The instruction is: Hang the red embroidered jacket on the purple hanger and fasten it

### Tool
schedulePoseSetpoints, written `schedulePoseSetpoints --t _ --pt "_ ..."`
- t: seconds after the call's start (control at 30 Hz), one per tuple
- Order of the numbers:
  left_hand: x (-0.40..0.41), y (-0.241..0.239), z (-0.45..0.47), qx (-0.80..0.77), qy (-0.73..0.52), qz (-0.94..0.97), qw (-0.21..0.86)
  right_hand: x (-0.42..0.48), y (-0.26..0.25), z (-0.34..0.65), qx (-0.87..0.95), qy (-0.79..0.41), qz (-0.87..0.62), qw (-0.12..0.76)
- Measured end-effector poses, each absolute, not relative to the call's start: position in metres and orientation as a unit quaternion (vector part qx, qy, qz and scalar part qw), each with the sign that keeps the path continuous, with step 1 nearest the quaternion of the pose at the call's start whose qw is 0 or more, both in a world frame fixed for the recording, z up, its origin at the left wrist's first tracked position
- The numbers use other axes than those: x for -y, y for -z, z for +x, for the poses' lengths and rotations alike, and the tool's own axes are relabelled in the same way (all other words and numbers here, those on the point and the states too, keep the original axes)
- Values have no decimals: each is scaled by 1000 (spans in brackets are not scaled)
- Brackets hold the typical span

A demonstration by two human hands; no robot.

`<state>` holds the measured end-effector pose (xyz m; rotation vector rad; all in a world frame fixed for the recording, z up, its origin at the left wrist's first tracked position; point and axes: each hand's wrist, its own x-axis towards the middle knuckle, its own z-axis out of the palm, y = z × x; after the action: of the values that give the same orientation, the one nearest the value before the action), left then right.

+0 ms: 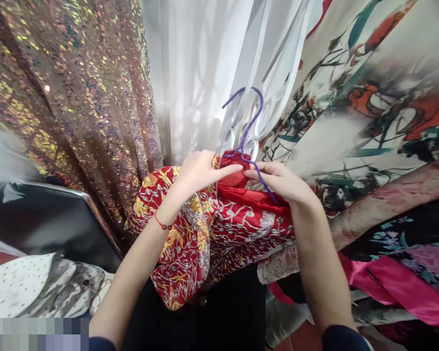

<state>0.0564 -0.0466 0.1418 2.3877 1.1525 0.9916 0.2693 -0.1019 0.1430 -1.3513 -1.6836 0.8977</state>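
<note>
A red garment (183,243) with gold and silver embroidery hangs in front of me on a purple wire hanger (256,114). My left hand (201,170) closes on the garment's neckline, its thumb stretched toward the hanger's neck and the other fingers hidden behind the cloth. My right hand (278,178) pinches the red collar edge beside the hanger's slanting arm. The hanger's hook points up and left, near a white openwork frame (281,97). Inside the neckline the plain red lining shows.
Sequinned gold-pink fabric (76,87) hangs at the left, above a black chair back (47,224) and a white dotted cloth (18,282). Fabric with a floral print (388,107) hangs at the right. Below it lie rolled fabrics and a pink ribbon (398,282).
</note>
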Motion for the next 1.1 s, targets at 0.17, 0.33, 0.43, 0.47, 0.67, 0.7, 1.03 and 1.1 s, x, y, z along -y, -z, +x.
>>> schedulePoseSetpoints --t 0.17,0.33,0.43,0.47,0.67,0.7,1.03,1.1 --pt "52 -114 54 -408 -436 801 44 107 -117 258 608 -340 -518 497" --pt "109 -47 58 -423 -630 650 -43 104 -103 250 596 -293 -528 528" --pt "157 7 69 -381 -681 625 4 102 -99 251 607 -266 -527 532" --pt "170 22 74 -370 -665 646 62 102 -99 251 609 -261 -526 533" --pt "189 56 92 -432 -558 660 257 107 -98 253 597 -269 -525 544" --pt "184 54 92 -446 -556 658 242 109 -99 252 593 -270 -526 546" --pt "110 41 49 -603 -631 485 -51 110 -99 254 602 -257 -535 533" --pt "94 32 32 -622 -629 463 -52 108 -98 255 600 -261 -532 538"
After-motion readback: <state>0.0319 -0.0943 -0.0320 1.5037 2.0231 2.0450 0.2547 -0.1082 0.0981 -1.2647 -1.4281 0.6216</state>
